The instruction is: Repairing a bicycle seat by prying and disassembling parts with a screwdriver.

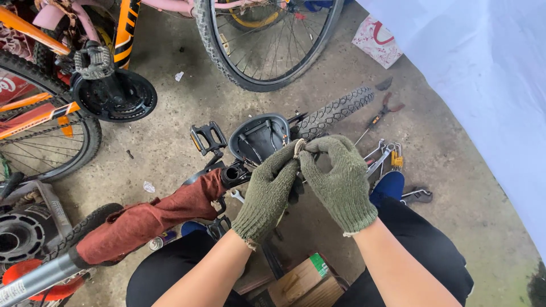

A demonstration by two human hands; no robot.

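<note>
- I see both hands in green knitted gloves, brought together above the upturned bicycle saddle (259, 135). The left hand (268, 190) and the right hand (339, 179) meet at their fingertips, pinched narrow on a small pale part (299, 148).
- What that part is I can't say — it is tiny and mostly covered by the glove tips; it may be a bit of cable end or a clip.
- The saddle lies underside up just beyond the hands, its rails showing, beside a black pedal (208, 137) and a knobbly tyre (335, 111).
- A rust-red cloth (153, 216) is wrapped around the bike frame (40, 277) that runs off the lower left edge, so the tube beneath it is hidden.
- My knees in black trousers cover the floor near me; a cardboard box (301, 281) sits between them, cut off by the bottom edge.
- To the right lie tools on the ground: spanners (382, 156), a yellow tool (396, 160), and pliers (385, 106) with red handles.
- The surface is bare grey concrete floor (170, 136), stained, with scraps of litter.
- Top left, an orange bicycle (34, 108) with its black chainring guard (116, 96) is only partly in frame; a spoked wheel (267, 40) is cut off at the top.
- A white sheet (489, 85) blocks the whole right corner — nothing behind it shows.
</note>
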